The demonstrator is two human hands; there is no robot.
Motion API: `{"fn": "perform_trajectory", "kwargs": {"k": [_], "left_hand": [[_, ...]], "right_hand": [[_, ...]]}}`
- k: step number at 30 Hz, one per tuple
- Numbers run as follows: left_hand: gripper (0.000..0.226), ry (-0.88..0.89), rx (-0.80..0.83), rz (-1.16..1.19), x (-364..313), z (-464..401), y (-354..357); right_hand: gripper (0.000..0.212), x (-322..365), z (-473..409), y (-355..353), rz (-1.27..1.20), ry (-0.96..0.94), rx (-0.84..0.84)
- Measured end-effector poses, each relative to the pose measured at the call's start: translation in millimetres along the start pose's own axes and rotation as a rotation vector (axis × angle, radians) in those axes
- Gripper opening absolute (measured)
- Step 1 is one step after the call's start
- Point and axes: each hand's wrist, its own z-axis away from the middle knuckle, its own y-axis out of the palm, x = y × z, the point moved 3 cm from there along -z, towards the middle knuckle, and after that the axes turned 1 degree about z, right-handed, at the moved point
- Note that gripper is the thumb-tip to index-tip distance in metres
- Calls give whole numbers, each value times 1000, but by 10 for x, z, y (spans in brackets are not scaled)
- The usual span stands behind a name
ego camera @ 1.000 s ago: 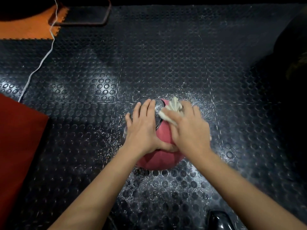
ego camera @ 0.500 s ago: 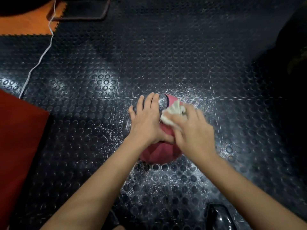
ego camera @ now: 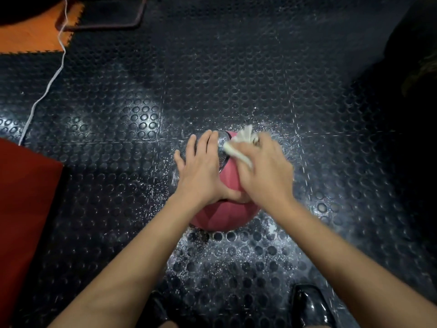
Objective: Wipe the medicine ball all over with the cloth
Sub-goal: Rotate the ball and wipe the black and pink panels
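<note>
A pink medicine ball [ego camera: 221,215] with a dark patch on its far side sits on the black studded rubber floor. My left hand [ego camera: 201,171] lies flat on the ball's left top, fingers straight and spread, thumb reaching under my right wrist. My right hand [ego camera: 264,171] grips a bunched white cloth [ego camera: 238,145] and presses it on the ball's upper right; the cloth's ends stick out past my fingers. Most of the ball's top is hidden under both hands.
White specks dust the studded floor [ego camera: 236,79] around the ball. A red mat [ego camera: 26,209] lies at left, an orange tile [ego camera: 28,36] and a white cable [ego camera: 47,86] at far left. Black shiny shoes [ego camera: 309,306] show at the bottom.
My right hand with the cloth has slid a little up and right over the ball's top. My left hand keeps its flat hold.
</note>
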Motion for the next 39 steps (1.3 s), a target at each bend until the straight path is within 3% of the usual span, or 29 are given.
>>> {"fn": "perform_trajectory", "kwargs": {"k": [2,7,9,11,15,16,19,21,25,27,29,34,36,39], "left_hand": [[147,-2,5,23,52,21,-24],[151,33,10,-30,37,123,-1],[152,38,4,-48,6,116,8],[151,32,-2,-52,-13,71,12],[146,30,-33,13,20,105,26],[147,36,-36,15,29,133,29],[151,45,-24,-5,46,167,33],[151,46,-14,-20,30,147,29],[145,51,-15,13,32,104,3],[146,43,-20,13,69,126,11],[150,31,-20,-12,94,139,27],[148,123,23,14,157,136,-17],[146,162,78,22,239,96,-105],[142,113,199,-76,373,52,-257]], "right_hand": [[28,35,193,-19,-3,-100,-35],[22,-444,-212,204,-277,373,91],[21,-476,-203,197,-218,454,73],[25,-298,-72,105,-56,368,7],[32,121,222,36,29,5,-102],[31,63,197,42,18,20,-101],[28,-242,69,125,-158,351,-21],[28,-254,86,114,-138,402,-28],[32,67,332,37,-10,-31,-94],[28,67,230,-5,-1,-128,-100],[21,-11,-67,31,-13,-37,-37],[22,-255,-794,213,-123,216,385],[24,-299,-791,226,-141,286,414],[35,-255,-574,250,-83,291,265]]}}
